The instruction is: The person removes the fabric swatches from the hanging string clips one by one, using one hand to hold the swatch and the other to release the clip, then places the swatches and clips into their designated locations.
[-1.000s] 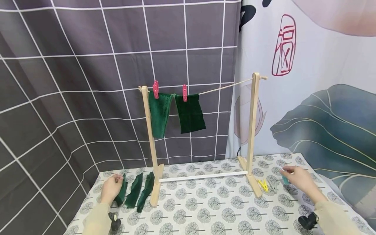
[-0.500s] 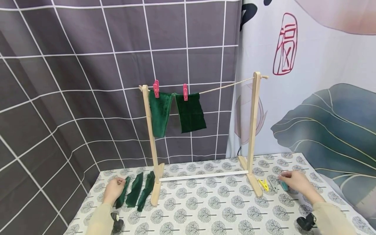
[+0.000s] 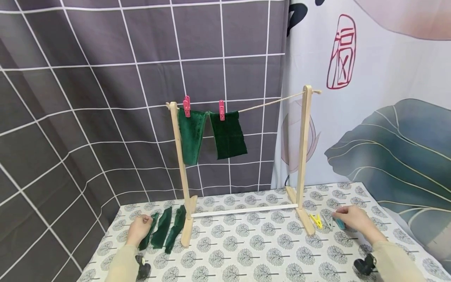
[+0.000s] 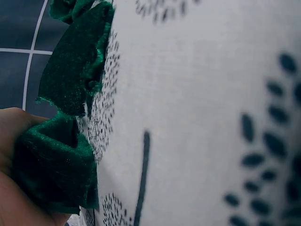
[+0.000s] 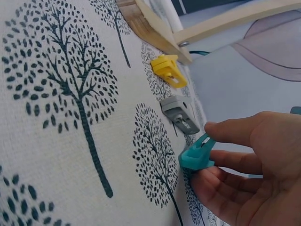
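My left hand [image 3: 138, 230] is at the outermost of several dark green velvet cloth pieces on the table's left side. In the left wrist view its fingers grip this cloth [image 4: 56, 165], which is bunched and folded; part of the hand is out of frame. Two more green cloths [image 3: 162, 229] lie just to its right. At the far right, my right hand [image 5: 268, 150] pinches a teal clothespin [image 5: 197, 156] between thumb and fingers, close over the tabletop. Beside it lie a grey clothespin [image 5: 179, 114] and a yellow clothespin [image 5: 168, 70].
A wooden drying frame [image 3: 303, 156] stands across the table's back, with a string line [image 3: 271, 103] between its posts. Two pink clothespins [image 3: 222, 110] hold two green cloths [image 3: 228, 135] on the line's left half. A grid curtain [image 3: 141, 86] hangs behind.
My right hand has shifted slightly left and down with the teal clothespin. My left hand has moved slightly right and down at the outermost green cloth. The hanging cloths have not changed.
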Tool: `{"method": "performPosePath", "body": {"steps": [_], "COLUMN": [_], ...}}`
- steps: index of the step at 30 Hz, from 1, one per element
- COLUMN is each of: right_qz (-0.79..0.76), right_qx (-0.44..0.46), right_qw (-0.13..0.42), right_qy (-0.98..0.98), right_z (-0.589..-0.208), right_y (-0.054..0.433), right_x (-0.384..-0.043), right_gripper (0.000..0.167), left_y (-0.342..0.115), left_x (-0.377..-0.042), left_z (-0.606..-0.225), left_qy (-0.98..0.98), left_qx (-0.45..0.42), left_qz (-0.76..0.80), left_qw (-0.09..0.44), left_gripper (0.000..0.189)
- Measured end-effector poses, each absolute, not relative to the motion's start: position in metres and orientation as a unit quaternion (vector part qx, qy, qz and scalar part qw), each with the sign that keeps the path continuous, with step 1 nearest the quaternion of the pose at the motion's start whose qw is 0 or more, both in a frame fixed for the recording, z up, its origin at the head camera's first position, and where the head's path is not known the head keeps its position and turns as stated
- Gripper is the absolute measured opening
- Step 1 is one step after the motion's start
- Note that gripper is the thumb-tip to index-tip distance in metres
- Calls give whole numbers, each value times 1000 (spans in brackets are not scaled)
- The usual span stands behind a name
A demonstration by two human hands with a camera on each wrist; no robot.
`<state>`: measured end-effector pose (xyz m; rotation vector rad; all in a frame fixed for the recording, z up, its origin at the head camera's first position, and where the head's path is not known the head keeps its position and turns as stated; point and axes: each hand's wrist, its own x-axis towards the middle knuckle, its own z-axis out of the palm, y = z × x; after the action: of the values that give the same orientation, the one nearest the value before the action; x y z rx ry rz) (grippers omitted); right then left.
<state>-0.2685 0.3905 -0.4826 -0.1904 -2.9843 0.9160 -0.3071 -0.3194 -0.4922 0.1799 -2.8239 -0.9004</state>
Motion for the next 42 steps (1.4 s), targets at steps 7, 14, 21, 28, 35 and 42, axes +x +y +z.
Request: {"method": "performPosePath", "body": {"steps": [7, 14, 21, 28, 35, 42], "right_qz": [289, 291, 288, 291, 294, 302], "right_qx": [-57, -53, -50, -45, -52, -59], "right_qw": [-2, 0, 8, 8, 4, 0], "right_qy": [-956, -955, -956, -956, -954, -951], "right_z": [-488, -492, -492, -489, -489, -490], "right_y": [393, 395, 395, 395, 394, 394], "right_x": [-272, -274, -275, -275, -273, -273], "right_gripper": [54, 60, 61, 58, 57, 55], "left_y": [-318, -317, -316, -315, -315, -315], "left_x": [-307, -309, -309, -308, -306, -306], "left_z": [-494, -494, -493, -493, -493, -494], "left_qy": [-948, -949, -949, -950, -950, -948], "left_qx": [67, 71, 88, 89, 86, 89], "left_qz": [-300, -297, -295, -291, -291, -295], "left_qw": [79, 79, 72, 74, 72, 76], "left_gripper": [24, 23, 25, 27, 27, 27]}}
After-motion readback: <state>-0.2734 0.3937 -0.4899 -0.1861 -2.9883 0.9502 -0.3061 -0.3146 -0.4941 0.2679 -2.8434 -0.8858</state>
